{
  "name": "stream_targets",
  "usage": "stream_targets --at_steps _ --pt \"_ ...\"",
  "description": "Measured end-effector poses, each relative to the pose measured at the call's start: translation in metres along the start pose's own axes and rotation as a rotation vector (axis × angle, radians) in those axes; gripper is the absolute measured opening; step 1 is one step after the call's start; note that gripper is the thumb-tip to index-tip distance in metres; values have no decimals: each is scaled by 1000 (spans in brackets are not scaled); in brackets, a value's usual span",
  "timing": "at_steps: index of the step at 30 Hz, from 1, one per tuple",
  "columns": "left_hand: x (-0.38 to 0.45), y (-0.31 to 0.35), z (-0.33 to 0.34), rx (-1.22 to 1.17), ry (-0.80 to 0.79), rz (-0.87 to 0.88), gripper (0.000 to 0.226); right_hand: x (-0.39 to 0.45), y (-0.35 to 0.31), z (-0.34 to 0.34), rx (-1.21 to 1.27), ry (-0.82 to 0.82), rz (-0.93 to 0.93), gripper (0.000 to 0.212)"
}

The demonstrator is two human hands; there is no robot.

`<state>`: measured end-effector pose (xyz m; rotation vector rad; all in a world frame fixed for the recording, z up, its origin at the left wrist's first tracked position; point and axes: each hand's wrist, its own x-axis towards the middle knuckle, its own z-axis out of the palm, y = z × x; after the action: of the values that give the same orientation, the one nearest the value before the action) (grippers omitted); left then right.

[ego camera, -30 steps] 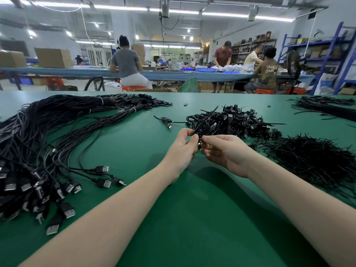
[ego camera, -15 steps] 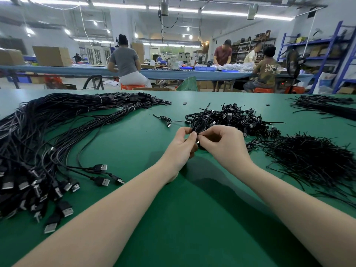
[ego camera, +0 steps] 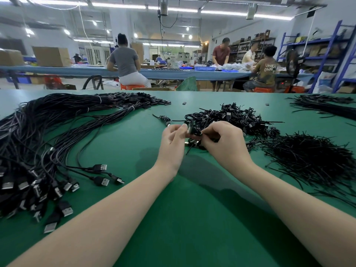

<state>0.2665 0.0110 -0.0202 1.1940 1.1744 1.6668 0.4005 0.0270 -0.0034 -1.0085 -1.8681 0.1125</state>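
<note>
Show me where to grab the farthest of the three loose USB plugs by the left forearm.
Probably pinch the USB plug by its black housing, from above, fingers on its two long sides: it lies flat on the green table, clear of the cable heap, metal tip pointing right.

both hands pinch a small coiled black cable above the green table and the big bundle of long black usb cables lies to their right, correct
Not quite: the head view shows the big bundle of long black USB cables lying to their left. The rest holds: left hand and right hand pinch the small coiled black cable above the green table.
</note>
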Motion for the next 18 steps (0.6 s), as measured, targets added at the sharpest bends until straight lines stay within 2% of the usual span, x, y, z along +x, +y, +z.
stream_targets --at_steps 2,3,6,8,11,14,18 --pt "-2 3 0 55 -42 112 43 1 3 -1 25 7 42 14" --pt "-4 3 0 66 -70 144 43 1 4 -1 29 -3 54 17" --pt "-5 2 0 71 -141 210 36 1 6 -2 38 -31 53 21" --pt "-4 0 1 30 -157 214 32 0 6 -2 48 -29 22 17" --pt "-1 0 1 -51 -166 56 32 0 5 -3 -8 -59 -77 6" --pt "4 2 -4 -115 -230 -132 35 0 3 -5 -100 -75 -226 4" --pt "9 2 -12 -86 -285 -170 40 -1 3 -8 -247 -48 -435 4"
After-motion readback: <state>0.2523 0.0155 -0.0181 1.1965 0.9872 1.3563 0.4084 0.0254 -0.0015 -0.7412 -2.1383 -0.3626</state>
